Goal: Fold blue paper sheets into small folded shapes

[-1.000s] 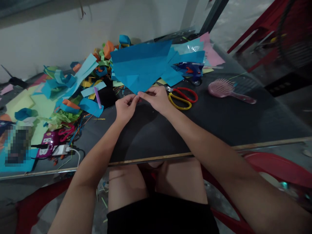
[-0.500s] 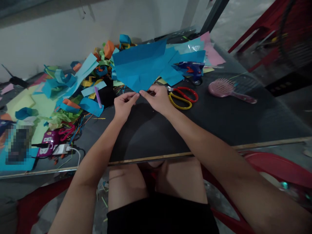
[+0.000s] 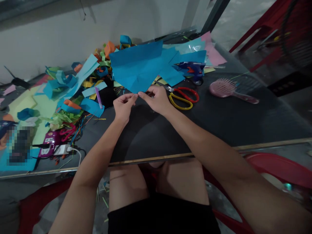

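A blue sheet of paper (image 3: 136, 68) rises above the dark table, its lower end narrowed to a point. My left hand (image 3: 124, 105) pinches that point from the left, thumb and fingers closed on the paper. From the right, my right hand (image 3: 157, 99) grips the same tip, its thumb nearly touching the left one. Just right of my right hand lie scissors (image 3: 181, 97) with one red and one yellow handle. Some fingertips are hidden behind the paper and the hands.
A blue glue gun (image 3: 191, 69) and a pink hairbrush (image 3: 225, 89) lie to the right. Paper scraps and folded strips (image 3: 63, 83) heap on the left. At the front left are a purple power strip (image 3: 51, 141), a white plug (image 3: 62, 149) and cables. The table edge (image 3: 151, 159) runs before my lap.
The blue paper has shifted slightly left and its upper edge sits a little differently. Both hands keep their pinch at its tip. The whole view has moved a little.
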